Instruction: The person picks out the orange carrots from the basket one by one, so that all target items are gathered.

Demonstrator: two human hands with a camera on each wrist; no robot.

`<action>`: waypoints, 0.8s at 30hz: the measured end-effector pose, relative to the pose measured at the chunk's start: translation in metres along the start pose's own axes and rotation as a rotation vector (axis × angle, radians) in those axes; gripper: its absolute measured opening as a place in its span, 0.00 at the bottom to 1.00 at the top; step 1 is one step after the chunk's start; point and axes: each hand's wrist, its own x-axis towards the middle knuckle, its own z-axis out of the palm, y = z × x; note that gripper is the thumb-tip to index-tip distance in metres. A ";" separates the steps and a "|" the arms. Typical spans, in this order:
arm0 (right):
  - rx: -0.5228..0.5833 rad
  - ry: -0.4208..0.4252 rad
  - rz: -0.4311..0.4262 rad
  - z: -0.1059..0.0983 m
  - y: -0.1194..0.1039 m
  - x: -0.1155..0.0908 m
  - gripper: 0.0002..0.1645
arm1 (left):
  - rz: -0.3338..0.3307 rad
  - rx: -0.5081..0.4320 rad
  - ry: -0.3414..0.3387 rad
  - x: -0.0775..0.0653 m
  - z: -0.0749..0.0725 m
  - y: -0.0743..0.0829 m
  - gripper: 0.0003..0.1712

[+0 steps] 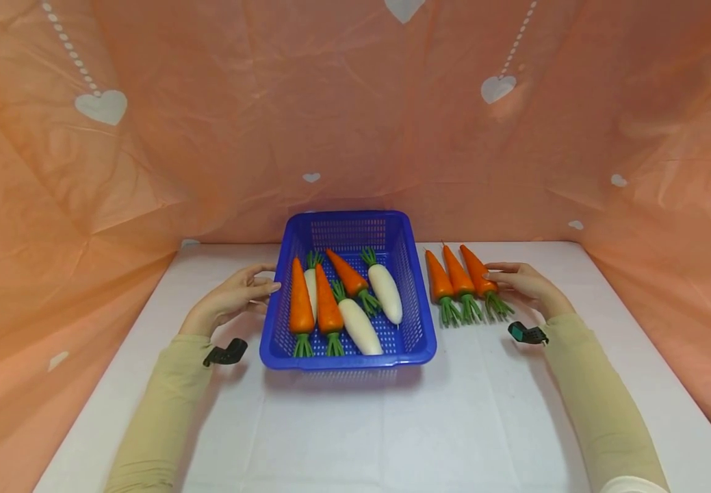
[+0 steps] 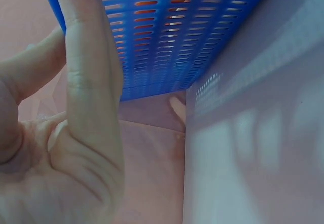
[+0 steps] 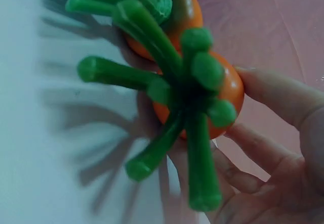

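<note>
A blue plastic basket [image 1: 347, 363] with mesh walls stands mid-table, holding several orange carrots [image 1: 302, 308] and white radishes [image 1: 384, 293] with green tops. At the basket's left side my left hand [image 1: 238, 298] touches the rim and outer wall; in the left wrist view one straight finger [image 2: 83, 67] lies along that wall. To the basket's right lie three carrots side by side, green stems towards me. My right hand [image 1: 524, 284] holds the rightmost carrot [image 1: 477, 270] between thumb and fingers; its stems [image 3: 200, 168] fill the right wrist view.
A white cloth covers the table [image 1: 392, 424]. Behind and along both sides hangs an orange curtain [image 1: 238, 137] with white hearts, close to the basket's far end. A small black device sits at each wrist.
</note>
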 end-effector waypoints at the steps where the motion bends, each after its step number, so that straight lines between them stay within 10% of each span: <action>1: 0.003 0.006 0.006 0.000 0.000 0.000 0.38 | 0.000 -0.001 0.000 0.000 0.000 0.000 0.34; 24: -0.080 0.115 0.007 0.009 -0.005 -0.010 0.37 | 0.011 0.004 -0.009 0.000 -0.001 0.001 0.34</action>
